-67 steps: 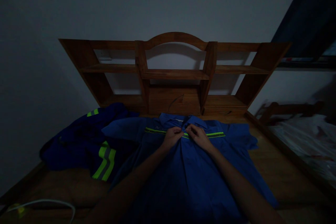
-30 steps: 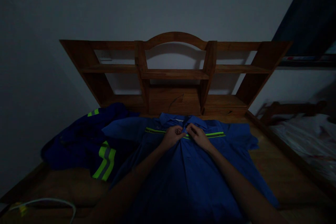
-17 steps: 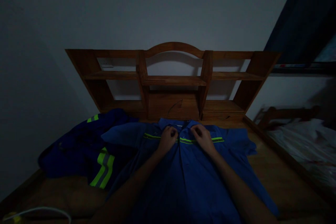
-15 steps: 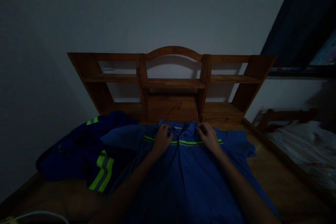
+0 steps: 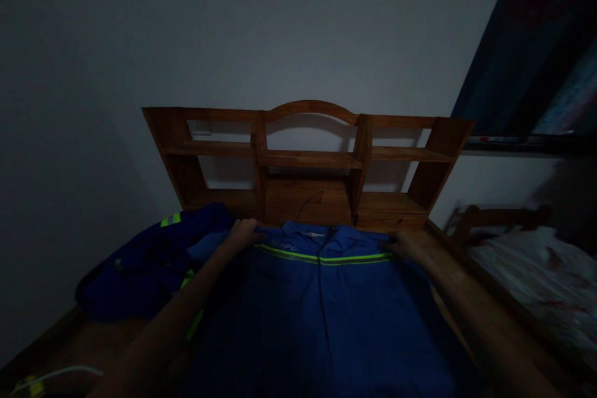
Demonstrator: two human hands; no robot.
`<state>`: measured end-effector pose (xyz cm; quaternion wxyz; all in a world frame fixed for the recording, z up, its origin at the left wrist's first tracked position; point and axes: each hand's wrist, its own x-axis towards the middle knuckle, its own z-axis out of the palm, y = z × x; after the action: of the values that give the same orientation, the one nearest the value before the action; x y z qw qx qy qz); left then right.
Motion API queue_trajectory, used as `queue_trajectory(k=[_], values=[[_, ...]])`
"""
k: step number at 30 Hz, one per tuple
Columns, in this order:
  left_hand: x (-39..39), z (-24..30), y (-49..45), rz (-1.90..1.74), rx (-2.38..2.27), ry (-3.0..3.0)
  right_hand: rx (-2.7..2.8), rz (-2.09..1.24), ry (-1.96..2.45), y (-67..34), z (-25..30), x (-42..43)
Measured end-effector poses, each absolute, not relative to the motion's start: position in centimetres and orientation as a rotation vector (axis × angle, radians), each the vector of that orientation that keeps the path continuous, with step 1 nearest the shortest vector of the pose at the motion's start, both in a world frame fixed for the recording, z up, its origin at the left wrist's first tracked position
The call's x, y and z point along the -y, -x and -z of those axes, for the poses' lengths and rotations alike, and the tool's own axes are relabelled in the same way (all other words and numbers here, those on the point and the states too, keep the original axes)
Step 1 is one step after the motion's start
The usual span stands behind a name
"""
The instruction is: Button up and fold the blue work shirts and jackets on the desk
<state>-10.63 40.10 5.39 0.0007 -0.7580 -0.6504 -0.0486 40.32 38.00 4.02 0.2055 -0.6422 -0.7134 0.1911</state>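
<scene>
A blue short-sleeved work shirt (image 5: 298, 305) lies front side up, collar at the far end. A yellow-green and grey stripe runs across its chest, with pale lettering above it. My left hand (image 5: 243, 234) is closed on the shirt's left shoulder, fingers curled at the seam. On the opposite shoulder, my right hand (image 5: 407, 246) grips the cloth, its fingertips dim and partly blurred. Both forearms hide parts of the sleeves. A darker blue garment (image 5: 135, 267) with yellow-green reflective bands lies crumpled beside the shirt, partly behind my left arm.
A wooden shelf unit (image 5: 308, 160) stands against the wall behind the wooden surface (image 5: 450, 267). White plastic bags (image 5: 536, 273) lie on the right beyond a raised edge. A pale cable (image 5: 65, 370) crosses the lower left corner. A dark curtain (image 5: 494, 68) hangs at upper right.
Both hands have moved apart from beside the collar out to the shirt's shoulders. The collar and chest stripe are now uncovered, and the shoulders look straighter. The view has shifted slightly.
</scene>
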Motion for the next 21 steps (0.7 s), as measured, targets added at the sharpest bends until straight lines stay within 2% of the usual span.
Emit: queue_trajectory(k=[5, 14, 17, 21], values=[[-40.0, -8.3, 9.9, 0.461, 1.892, 2.066, 1.825, -0.33, 1.853, -39.6, -6.1, -40.6], [-43.5, -10.2, 8.8, 0.924, 2.275, 1.663, 1.723, 0.204, 1.476, -34.9, -7.3, -44.2], [-44.0, -8.8, 8.5, 0.985, 2.276, 1.754, 1.908, 0.158, 1.402, -34.3, -5.1, -44.1], [-42.9, -7.0, 7.4, 0.756, 2.3, 1.974, 2.241, -0.012, 1.49, -33.5, -2.5, -41.8]])
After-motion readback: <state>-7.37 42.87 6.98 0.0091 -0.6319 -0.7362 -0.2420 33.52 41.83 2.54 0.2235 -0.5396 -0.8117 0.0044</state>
